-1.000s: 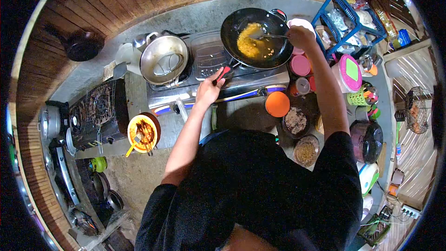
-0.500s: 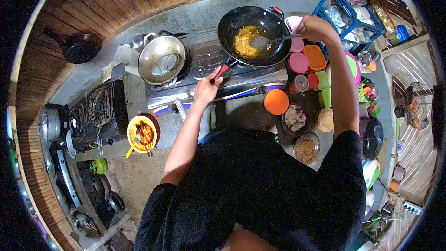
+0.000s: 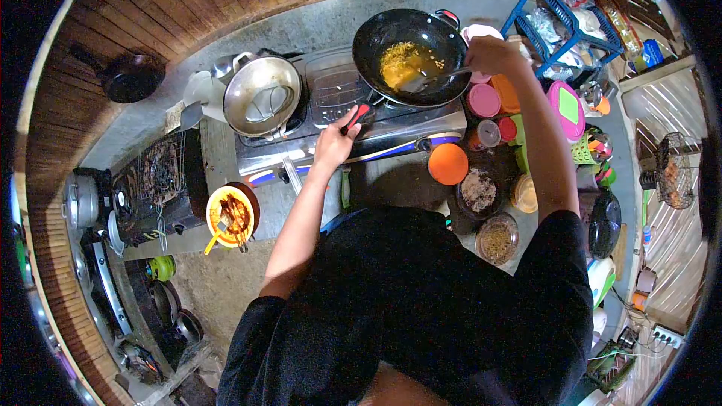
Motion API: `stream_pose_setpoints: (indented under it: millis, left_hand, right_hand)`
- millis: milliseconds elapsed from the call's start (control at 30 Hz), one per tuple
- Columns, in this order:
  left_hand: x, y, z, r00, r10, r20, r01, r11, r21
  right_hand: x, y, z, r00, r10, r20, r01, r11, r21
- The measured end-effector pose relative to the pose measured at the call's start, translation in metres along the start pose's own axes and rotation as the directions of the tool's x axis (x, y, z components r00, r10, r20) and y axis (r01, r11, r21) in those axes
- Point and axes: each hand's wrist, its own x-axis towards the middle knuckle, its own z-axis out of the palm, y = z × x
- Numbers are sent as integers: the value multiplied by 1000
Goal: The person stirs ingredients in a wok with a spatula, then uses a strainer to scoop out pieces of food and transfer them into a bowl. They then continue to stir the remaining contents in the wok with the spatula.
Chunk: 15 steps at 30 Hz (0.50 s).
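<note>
A black wok (image 3: 444, 41) sits on the right side of the gas stove (image 3: 361, 144), with yellow-brown chopped food (image 3: 398, 59) in oily liquid at its bottom. My left hand (image 3: 333, 143) is wrapped round the wok's red and black handle (image 3: 359, 116). At the wok's right rim, my right hand (image 3: 492, 56) grips a spatula (image 3: 450, 74); its blade dips into the food and is partly covered by it. A second pan, lighter and metal (image 3: 248, 116), stands on the left burner with a round wire strainer (image 3: 271, 103) in it.
Lidded plastic containers (image 3: 483, 101) crowd the counter right of the stove, beside an orange lid (image 3: 447, 164) and bowls of dry ingredients (image 3: 496, 240). A blue rack (image 3: 545, 7) stands at the back right. An orange bowl with dark sauce (image 3: 213, 214) is at left, near a charred grill (image 3: 162, 169).
My right hand has moved slightly down, pushing the spatula's blade lower into the food, which now lies more to the left and back of it. My left hand stays on the handle.
</note>
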Motion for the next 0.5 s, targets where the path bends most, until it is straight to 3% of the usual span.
stream_pose_setpoints:
  millis: [33,100,133,233,433,500]
  left_hand:
    - [0,0,0,1000,1,-1,-1,1000,1]
    - [1,-2,1,1000,3,-8,-3,1000,-5]
    - [2,-5,3,1000,3,-10,-3,1000,-5]
    - [2,-2,2,999,36,-32,-35,999,16]
    - [1,-3,3,1000,7,-26,-6,999,31]
    - [2,-6,4,997,57,-45,-57,998,7]
  right_hand:
    - [12,2,22,1000,1,-2,-1,1000,0]
    - [30,-2,53,954,112,-279,-119,993,-10]
    - [30,-4,52,953,111,-281,-118,993,-11]
    - [24,-26,37,884,337,-325,-288,939,190]
    - [10,18,35,925,214,-315,-186,976,117]
    - [-10,11,8,923,294,-250,-245,946,211]
